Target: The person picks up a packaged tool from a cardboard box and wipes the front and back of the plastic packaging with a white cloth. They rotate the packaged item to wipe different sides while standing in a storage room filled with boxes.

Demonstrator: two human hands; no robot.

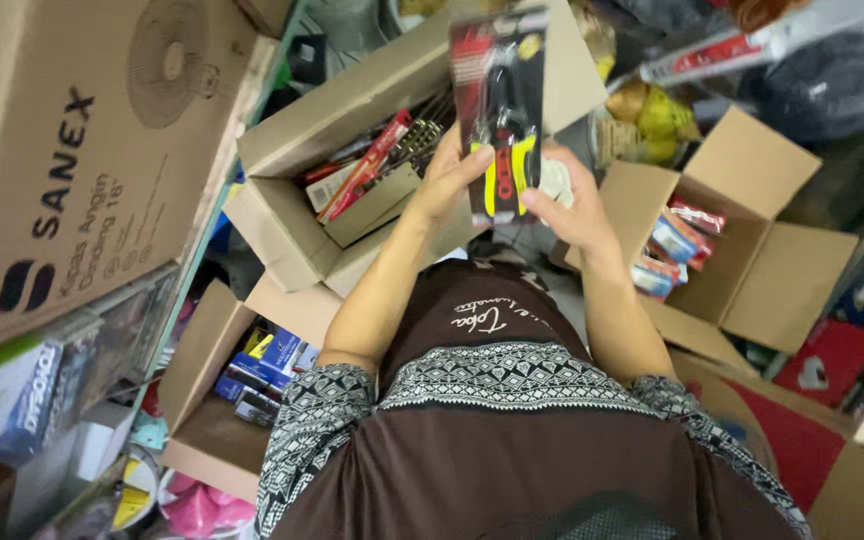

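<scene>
Both my hands hold up one carded tool pack (pixel 498 110), a black and red blister card with yellow-handled pliers inside. My left hand (pixel 449 178) grips its lower left edge and my right hand (pixel 575 205) grips its lower right edge. Below the pack stands an open cardboard box (pixel 292 150) with several red and white packaged tools in it. My brown patterned shirt fills the bottom of the view.
A large fan carton (pixel 72 150) stands at the left. An open box (pixel 207 400) with blue packs lies lower left. Another open box (pixel 772 270) with small coloured packets sits at the right. Red packages and bags crowd the right edge.
</scene>
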